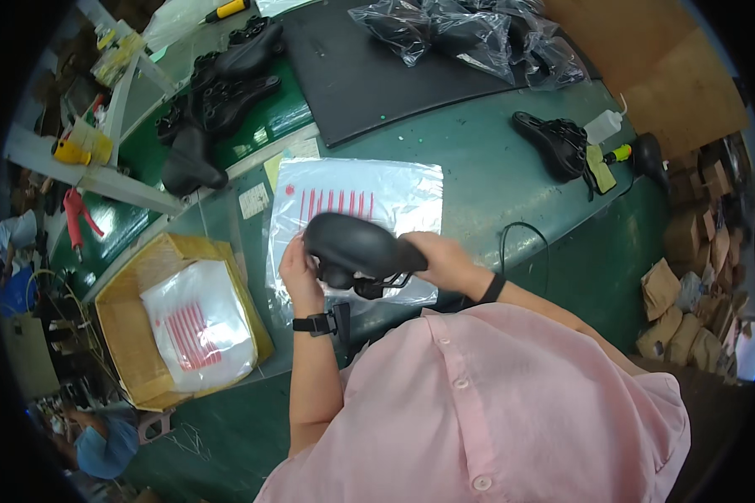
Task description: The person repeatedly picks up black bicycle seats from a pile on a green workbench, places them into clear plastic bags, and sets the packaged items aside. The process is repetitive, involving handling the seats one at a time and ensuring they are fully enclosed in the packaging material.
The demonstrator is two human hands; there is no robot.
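Note:
A black bicycle saddle [350, 241] is held up between my two hands, tilted so that part of its underside and rails show. My left hand [299, 270] is closed on its wide left end, with some fingers hidden behind it. On the right, my right hand [446, 261] grips the narrow nose. Below the saddle lies a stack of clear plastic bags [407, 182] with red printing, flat on the green table [470, 134]. The saddle covers the middle of the stack.
At left stands a yellow box [113, 293] holding more printed bags [201, 327]. Several bare saddles [226, 101] lie far left; bagged saddles [478, 38] rest on a black mat [344, 92]. Another saddle [554, 147] and a squeeze bottle [604, 126] sit at right. A person [105, 440] works lower left.

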